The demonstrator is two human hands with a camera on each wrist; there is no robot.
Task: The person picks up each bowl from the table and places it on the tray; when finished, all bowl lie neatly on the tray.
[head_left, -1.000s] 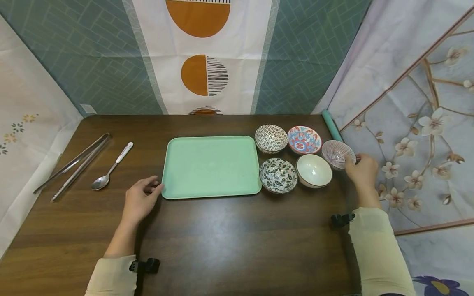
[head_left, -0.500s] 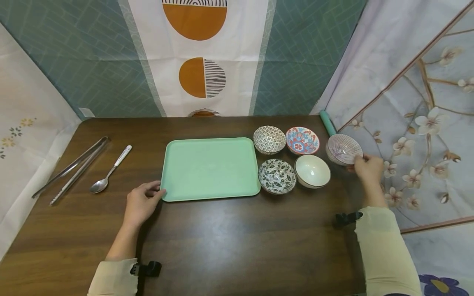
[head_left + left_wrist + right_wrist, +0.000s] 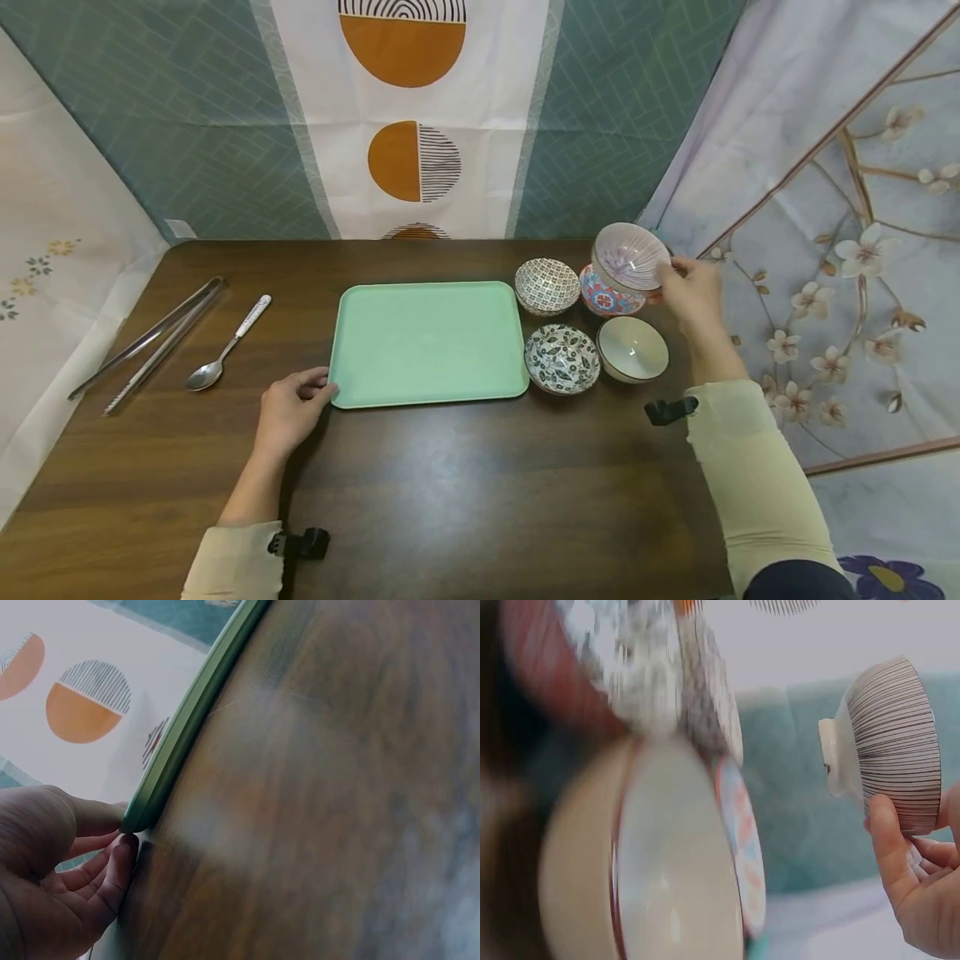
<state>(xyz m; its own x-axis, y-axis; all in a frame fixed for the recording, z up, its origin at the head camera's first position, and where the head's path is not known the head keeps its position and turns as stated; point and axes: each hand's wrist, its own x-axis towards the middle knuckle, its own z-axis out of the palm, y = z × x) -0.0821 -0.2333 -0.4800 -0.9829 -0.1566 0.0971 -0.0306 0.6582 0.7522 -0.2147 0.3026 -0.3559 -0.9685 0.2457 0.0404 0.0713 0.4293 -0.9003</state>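
My right hand (image 3: pixel 693 304) pinches the rim of a finely striped bowl (image 3: pixel 630 254), held in the air above the red-and-blue patterned bowl (image 3: pixel 609 302) and partly covering it. In the right wrist view, thumb and fingers grip the striped bowl (image 3: pixel 896 742) at its edge, its foot ring showing. A plain cream bowl (image 3: pixel 633 350) stands in front, large and close in that view. My left hand (image 3: pixel 288 412) holds the near left corner of the mint-green tray (image 3: pixel 427 342). The left wrist view shows thumb and fingertips pinching the tray's corner (image 3: pixel 161 769).
A brown checked bowl (image 3: pixel 547 286) and a black-and-white leaf bowl (image 3: pixel 562 358) stand against the tray's right side. On the left lie metal tongs (image 3: pixel 167 347) and a spoon (image 3: pixel 251 318). Hanging cloths (image 3: pixel 592 125) border the table (image 3: pixel 465 500).
The right hand has lifted the striped bowl from the right end of the group and carried it left and back, over the red-and-blue bowl. The left hand stays at the tray's corner.
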